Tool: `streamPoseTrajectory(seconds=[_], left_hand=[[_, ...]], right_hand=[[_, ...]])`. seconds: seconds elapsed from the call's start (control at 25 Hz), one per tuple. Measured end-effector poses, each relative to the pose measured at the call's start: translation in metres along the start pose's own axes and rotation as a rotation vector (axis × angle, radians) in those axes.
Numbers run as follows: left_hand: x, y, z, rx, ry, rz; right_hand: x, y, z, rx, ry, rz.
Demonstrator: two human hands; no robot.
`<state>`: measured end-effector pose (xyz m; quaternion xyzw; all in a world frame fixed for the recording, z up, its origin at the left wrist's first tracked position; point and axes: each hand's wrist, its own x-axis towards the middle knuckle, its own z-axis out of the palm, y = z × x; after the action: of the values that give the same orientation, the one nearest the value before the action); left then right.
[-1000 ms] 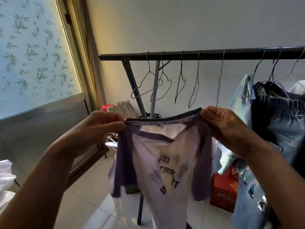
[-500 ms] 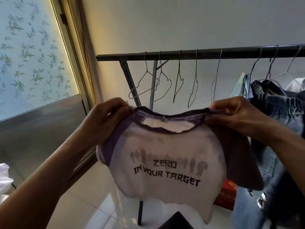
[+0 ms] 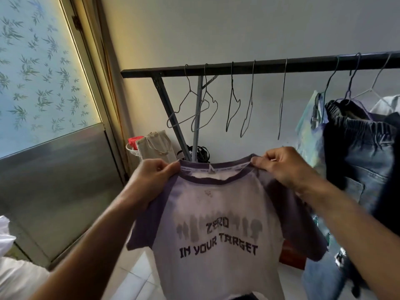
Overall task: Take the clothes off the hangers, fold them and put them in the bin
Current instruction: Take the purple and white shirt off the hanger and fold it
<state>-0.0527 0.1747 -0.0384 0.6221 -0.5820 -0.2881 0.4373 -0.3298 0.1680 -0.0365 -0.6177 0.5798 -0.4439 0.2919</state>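
Fingers first: the left hand [image 3: 151, 178] has thumb and curled fingers [image 3: 167, 169] pinched tight on the left end of the collar. The right hand [image 3: 281, 167] does the same on the other end, closed down on the fabric with no gap showing, so both hands are full of shirt and nothing else. The shirt [image 3: 216, 213] hangs from those two pinches in mid-air in front of the person, off any hanger. The print side faces the camera, the purple sleeves droop on each side, and the hem drops out of the bottom of the view. Looks like thin, light jersey to me, totally floppy, not slippery, nothing to break, so it'll sag wherever it isn't held. Collar corners are fine for shaking it out, but for folding I'd guess you want to slide out to the shoulder seams so the sleeves can be tucked in. Behind it the rail [image 3: 270, 66] carries a row of bare wire hangers [image 3: 232, 105], and off to the right jeans [image 3: 363, 152] hang on theirs, close to the right forearm. Can't make out the bin from here.
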Motion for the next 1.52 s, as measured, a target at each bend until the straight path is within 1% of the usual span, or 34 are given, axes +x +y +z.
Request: streamPoseTrajectory(seconds=[0.08,0.12,0.24,0.36,0.56,0.72,0.8,0.92,1.0,1.04,1.08,1.12,1.16,1.2,1.24,1.28,1.32,1.36,1.4,1.44,1.52], left_hand=[[-0.01,-0.002,0.022,0.09,0.112,0.018],[-0.019,0.0,0.033,0.064,0.126,0.058],[-0.037,0.005,0.058,-0.097,0.14,0.151],[-0.032,-0.001,0.075,-0.159,0.135,0.179],[-0.032,-0.004,0.09,-0.165,0.167,0.237],[-0.035,-0.003,0.095,-0.186,0.181,0.25],[-0.04,-0.001,0.095,-0.276,0.137,0.232],[-0.05,0.007,0.092,-0.478,-0.038,0.12],[-0.057,0.016,0.083,-0.572,-0.132,0.056],[-0.059,0.019,0.076,-0.572,-0.129,0.07],[-0.055,0.018,0.07,-0.489,-0.063,0.149],[-0.046,0.016,0.061,-0.329,0.046,0.285],[-0.033,0.016,0.05,-0.122,0.107,0.429],[-0.02,0.02,0.039,0.073,0.048,0.541],[-0.008,0.024,0.032,0.209,-0.084,0.613],[0.003,0.028,0.028,0.281,-0.225,0.643],[0.009,0.034,0.026,0.305,-0.34,0.652],[0.013,0.038,0.027,0.263,-0.405,0.648],[0.016,0.04,0.029,0.211,-0.412,0.64],[0.018,0.04,0.032,0.165,-0.385,0.654],[0.017,0.044,0.037,0.117,-0.311,0.719]], right_hand=[[-0.006,0.001,0.024,-0.112,0.108,0.013],[-0.012,0.0,0.034,-0.127,0.132,-0.002],[-0.026,-0.005,0.06,-0.1,0.145,-0.068],[-0.032,-0.008,0.077,-0.066,0.164,-0.121],[-0.032,-0.009,0.087,-0.083,0.149,-0.18],[-0.033,-0.01,0.086,-0.107,0.158,-0.182],[-0.036,-0.011,0.084,-0.084,0.138,-0.184],[-0.04,-0.015,0.082,-0.011,0.066,-0.178],[-0.037,-0.016,0.078,0.057,0.044,-0.173],[-0.035,-0.015,0.074,0.096,0.032,-0.161],[-0.032,-0.015,0.07,0.123,0.013,-0.148],[-0.03,-0.016,0.065,0.142,-0.018,-0.144],[-0.029,-0.018,0.059,0.156,-0.059,-0.147],[-0.028,-0.019,0.055,0.171,-0.102,-0.16],[-0.027,-0.022,0.05,0.186,-0.142,-0.18],[-0.026,-0.025,0.045,0.204,-0.174,-0.205],[-0.025,-0.028,0.041,0.227,-0.194,-0.224],[-0.023,-0.031,0.035,0.254,-0.203,-0.242],[-0.022,-0.032,0.031,0.28,-0.205,-0.252],[-0.021,-0.033,0.028,0.288,-0.195,-0.262],[-0.021,-0.028,0.022,0.224,-0.155,-0.288]])
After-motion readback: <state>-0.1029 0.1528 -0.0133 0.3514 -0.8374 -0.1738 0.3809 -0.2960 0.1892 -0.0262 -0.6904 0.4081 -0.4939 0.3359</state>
